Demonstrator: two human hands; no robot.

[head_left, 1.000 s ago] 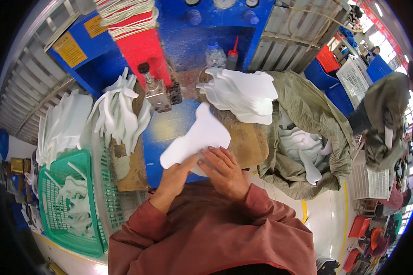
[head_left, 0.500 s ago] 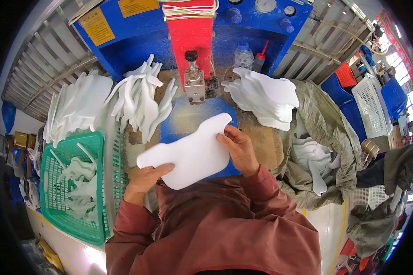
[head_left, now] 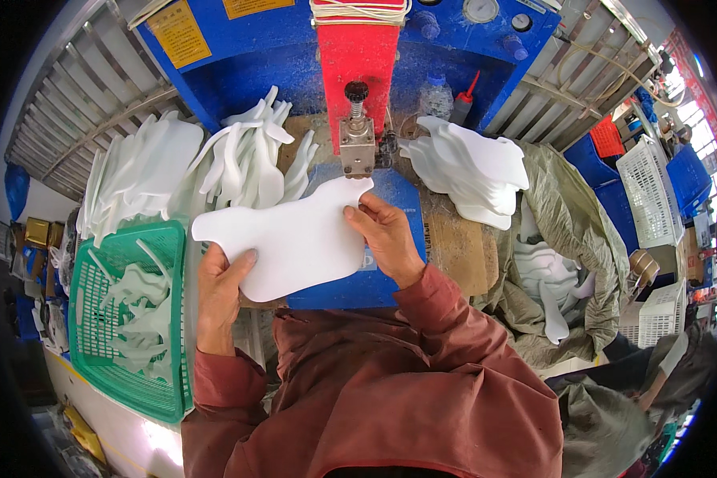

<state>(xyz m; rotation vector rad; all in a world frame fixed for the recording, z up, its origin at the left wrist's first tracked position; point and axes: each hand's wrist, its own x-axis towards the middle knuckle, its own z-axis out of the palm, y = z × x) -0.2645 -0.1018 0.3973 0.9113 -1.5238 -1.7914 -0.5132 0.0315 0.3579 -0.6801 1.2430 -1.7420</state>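
Observation:
A flat white shaped piece, with wavy edges and rounded corners, is held between both my hands. My left hand grips its lower left edge, thumb on top and fingers partly hidden underneath. My right hand pinches the right edge. The piece's far right corner reaches the metal head of a machine with a black knob; whether they touch I cannot tell. Below the piece lies a blue plate on the worktable.
White pieces stand in rows at the left and in a heap; another stack lies right. A green basket and a grey-green sack hold white pieces. A red column rises ahead. Another person's arm shows at right.
Both hands have carried the white piece left and slightly away from me, its far right corner now at the metal head. The view has shifted a little. The person at right has moved nearer.

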